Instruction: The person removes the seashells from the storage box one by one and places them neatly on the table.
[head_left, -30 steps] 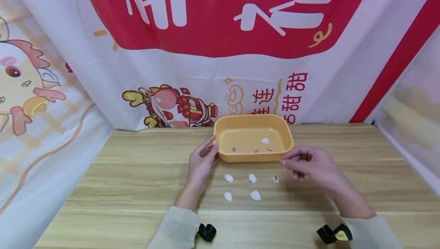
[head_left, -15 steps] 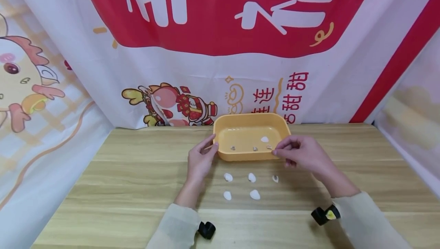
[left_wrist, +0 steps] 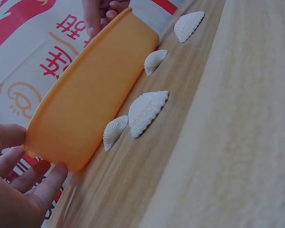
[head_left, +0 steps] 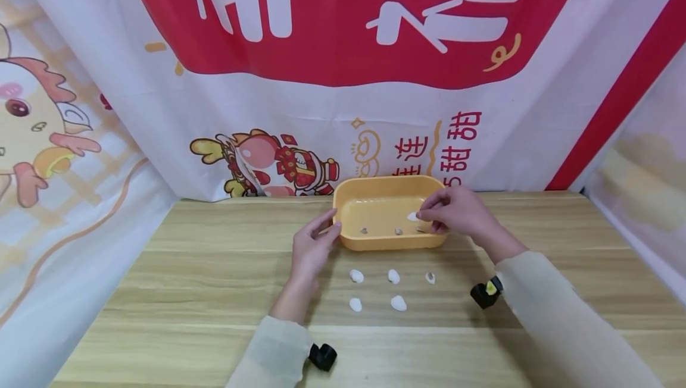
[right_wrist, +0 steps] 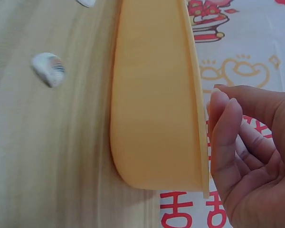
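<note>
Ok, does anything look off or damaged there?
Nothing looks spilled. One oddity: the shell at the right end of the row nearer the tray shows a dark patch, while the other four shells on the table look plain white. I can't tell if it's damage or natural marking.

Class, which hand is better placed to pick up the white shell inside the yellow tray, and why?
Probably the right hand: in the head view, its fingertips are close beside the white shell, though contact is unclear. The left hand rests against the left end of the yellow tray, farther from that shell.
</note>
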Tool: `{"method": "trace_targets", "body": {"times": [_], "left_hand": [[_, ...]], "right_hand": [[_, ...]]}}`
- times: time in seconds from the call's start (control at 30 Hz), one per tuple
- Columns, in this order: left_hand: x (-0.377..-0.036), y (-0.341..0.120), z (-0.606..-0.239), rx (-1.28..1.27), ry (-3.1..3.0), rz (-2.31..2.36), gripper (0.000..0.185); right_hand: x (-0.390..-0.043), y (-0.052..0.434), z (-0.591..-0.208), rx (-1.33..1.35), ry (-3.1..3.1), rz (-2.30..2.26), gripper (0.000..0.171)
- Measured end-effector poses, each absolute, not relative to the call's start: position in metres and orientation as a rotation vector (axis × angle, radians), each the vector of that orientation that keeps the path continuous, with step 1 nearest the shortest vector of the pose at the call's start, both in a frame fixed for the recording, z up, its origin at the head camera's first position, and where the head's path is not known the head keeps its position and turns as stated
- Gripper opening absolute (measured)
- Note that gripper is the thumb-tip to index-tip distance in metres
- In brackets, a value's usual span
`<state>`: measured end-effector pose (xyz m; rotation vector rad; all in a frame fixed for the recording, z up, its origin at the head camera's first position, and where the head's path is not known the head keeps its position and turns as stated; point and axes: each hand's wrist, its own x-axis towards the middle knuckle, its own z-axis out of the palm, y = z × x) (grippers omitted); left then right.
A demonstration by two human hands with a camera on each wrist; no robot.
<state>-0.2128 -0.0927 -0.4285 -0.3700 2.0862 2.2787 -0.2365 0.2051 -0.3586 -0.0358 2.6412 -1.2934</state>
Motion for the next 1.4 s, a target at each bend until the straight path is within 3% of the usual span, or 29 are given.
{"method": "trace_targets", "body": {"times": [0.33, 0.7, 1.4], "left_hand": [[-0.212, -0.093, -0.43, -0.355, 2.094, 2.286, 0.04], [-0.212, -0.092, -0.43, -0.369, 2.09, 2.278, 0.039], [-0.212, -0.092, -0.432, -0.361, 2.1, 2.285, 0.036]], "right_hand": [[-0.261, 0.196, -0.362, 0.01, 2.585, -1.273, 0.027], [-0.279, 0.184, -0.371, 0.061, 2.645, -1.106, 0.013], [-0.281, 0.168, -0.386, 0.076, 2.818, -0.889, 0.012]]}}
